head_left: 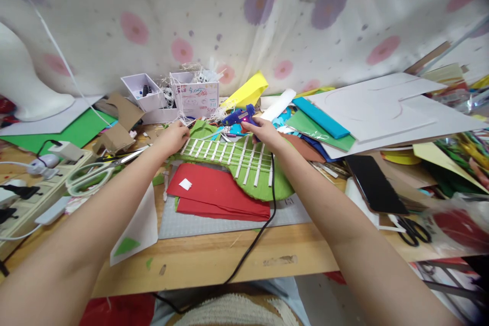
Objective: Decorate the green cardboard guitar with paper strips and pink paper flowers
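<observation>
In the head view, the right hand [264,132] grips a blue glue gun [234,118] above the green craft piece [283,183], which partly overlaps a folded red sheet [221,191]. The left hand [176,137] is at its narrow end, fingers bent; whether they pinch it, I cannot tell. The piece looks light and soft, its white strips easily bent, so its edges suit holding. The black cord [244,259] crosses its wide end, in the way. 1 smartphone [376,183] lies right.
</observation>
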Demonstrator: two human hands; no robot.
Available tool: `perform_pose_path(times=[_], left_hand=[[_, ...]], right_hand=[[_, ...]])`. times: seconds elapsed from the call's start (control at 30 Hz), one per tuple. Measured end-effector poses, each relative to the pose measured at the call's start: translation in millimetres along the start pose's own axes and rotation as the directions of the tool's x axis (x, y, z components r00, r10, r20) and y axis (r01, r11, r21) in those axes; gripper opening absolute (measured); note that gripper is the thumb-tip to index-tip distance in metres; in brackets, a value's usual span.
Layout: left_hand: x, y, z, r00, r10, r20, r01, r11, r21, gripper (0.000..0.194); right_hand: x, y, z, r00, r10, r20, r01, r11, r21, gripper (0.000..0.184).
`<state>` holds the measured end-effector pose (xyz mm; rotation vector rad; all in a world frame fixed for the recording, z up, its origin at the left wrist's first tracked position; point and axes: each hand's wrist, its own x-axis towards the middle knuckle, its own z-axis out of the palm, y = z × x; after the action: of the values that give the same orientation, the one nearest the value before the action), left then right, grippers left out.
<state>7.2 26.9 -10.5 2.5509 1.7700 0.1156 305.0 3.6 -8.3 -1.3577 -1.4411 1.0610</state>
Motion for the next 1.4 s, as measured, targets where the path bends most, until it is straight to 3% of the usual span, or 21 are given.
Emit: perform_pose_path(times=[0.17,0.3,0.37,0.47,0.57,0.7,0.83,0.97,1.27,1.4], left_hand=[[-2.4,0.3,-0.7,0.999,0.006,-0.048,-0.008,0.999,-0.033,0.019],[-3.7,0.4,-0.1,0.989,-0.045,-0.144,0.014,0.977,-0.211,0.011],[-4.6,0.1,0.4,0.982,-0.152,-0.115,0.097,0.918,-0.384,0.011],[-6.3,-0.1,0.3,0.968,-0.250,-0.014,0.186,0.756,-0.627,0.013],[-7.2,0.3,-3.2,0.963,-0.266,0.036,0.214,0.681,-0.701,0.010],[-7.0,-5.4,-9.6,0.959,-0.264,0.099,0.265,0.726,-0.635,0.011],[-7.0,-24.2,-8.8,0.974,-0.180,0.138,0.227,0.788,-0.572,0.008],[-8.3,-36.0,-5.1,0.961,-0.223,0.161,0.274,0.818,-0.505,0.006],[-6.2,-13.1,-9.3,0.907,-0.368,0.204,0.397,0.909,-0.128,0.006],[-5.8,-8.5,-9.9,0.905,-0.388,0.176,0.404,0.913,-0.064,0.009]], right_hand=[[-1.5,-0.8,1.2,1.000,0.012,-0.004,-0.012,1.000,-0.003,0.026],[-1.1,-0.4,1.4,1.000,0.013,-0.007,-0.013,1.000,0.009,0.027],[0.1,1.3,0.2,1.000,0.006,-0.008,-0.006,1.000,0.014,0.027],[2.0,3.7,-1.9,1.000,0.001,-0.012,-0.001,1.000,0.018,0.029],[2.5,3.3,-2.6,1.000,0.001,-0.014,-0.001,1.000,0.024,0.028],[0.1,-2.2,0.2,1.000,0.009,-0.010,-0.009,1.000,0.022,0.022],[-1.3,-8.3,4.5,1.000,0.014,0.014,-0.014,1.000,0.006,0.022],[-0.4,-13.0,8.8,1.000,-0.003,0.030,0.004,1.000,-0.023,0.025],[-2.3,-35.8,23.6,0.990,-0.018,0.137,0.036,0.991,-0.129,0.023],[-1.9,-51.1,36.1,0.980,-0.002,0.198,0.043,0.979,-0.201,0.034]])
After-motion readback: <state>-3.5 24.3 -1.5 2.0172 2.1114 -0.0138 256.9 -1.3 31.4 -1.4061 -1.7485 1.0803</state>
